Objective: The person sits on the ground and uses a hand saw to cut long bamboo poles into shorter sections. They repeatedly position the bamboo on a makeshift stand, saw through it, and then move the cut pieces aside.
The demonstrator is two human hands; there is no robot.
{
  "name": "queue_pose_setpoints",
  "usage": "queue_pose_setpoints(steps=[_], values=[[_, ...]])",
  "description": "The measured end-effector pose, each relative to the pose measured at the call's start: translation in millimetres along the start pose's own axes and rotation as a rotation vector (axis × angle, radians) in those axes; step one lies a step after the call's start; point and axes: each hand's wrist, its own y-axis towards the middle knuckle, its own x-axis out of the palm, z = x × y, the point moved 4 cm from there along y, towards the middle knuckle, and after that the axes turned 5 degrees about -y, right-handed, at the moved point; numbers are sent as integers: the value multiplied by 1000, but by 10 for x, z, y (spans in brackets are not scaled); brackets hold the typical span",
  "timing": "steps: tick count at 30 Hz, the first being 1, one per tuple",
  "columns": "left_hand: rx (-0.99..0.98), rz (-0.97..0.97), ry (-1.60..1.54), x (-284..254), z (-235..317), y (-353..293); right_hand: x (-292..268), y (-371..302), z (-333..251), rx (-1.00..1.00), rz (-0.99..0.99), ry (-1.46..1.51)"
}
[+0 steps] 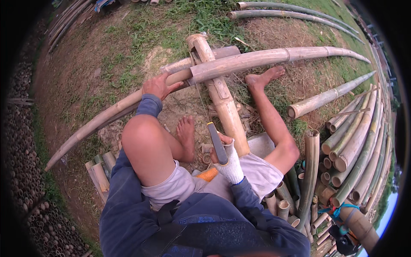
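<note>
My bare left hand (pixel 157 87) grips a long bamboo pole (pixel 115 107) that slopes down to the left. Just right of this hand, the pole meets the end of a thicker bamboo length (pixel 257 61), which runs off to the right. Both lie across an upright-leaning bamboo post (pixel 222 103) between my legs. In a white fingerless glove, my right hand (pixel 229 160) is closed round the grey handle of a hand saw (pixel 217 143). From the handle's yellow-edged end a thin line rises toward the pole, apparently the blade seen edge-on.
Cut bamboo pieces (pixel 100 175) lie at my left. A large stack of poles (pixel 355 150) fills the right side, with a single pole (pixel 329 95) on the ground nearer me. Two more poles (pixel 291 15) lie at the far right. Bundled bamboo ends (pixel 25 162) line the left edge.
</note>
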Motion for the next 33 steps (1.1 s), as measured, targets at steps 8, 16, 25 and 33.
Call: queue_pose_setpoints(steps=[8,16,25,33], values=[[42,-3,1,-52,7,-17,284,889,403,-152,142,56],[188,281,-182,-78,-270,325,246,879,114,-173,227,37],[162,-144,53,100,-27,93,29,-326,56,-29,185,-89],[181,-120,46,147,-83,129,7,-117,-105,-111,226,-304]])
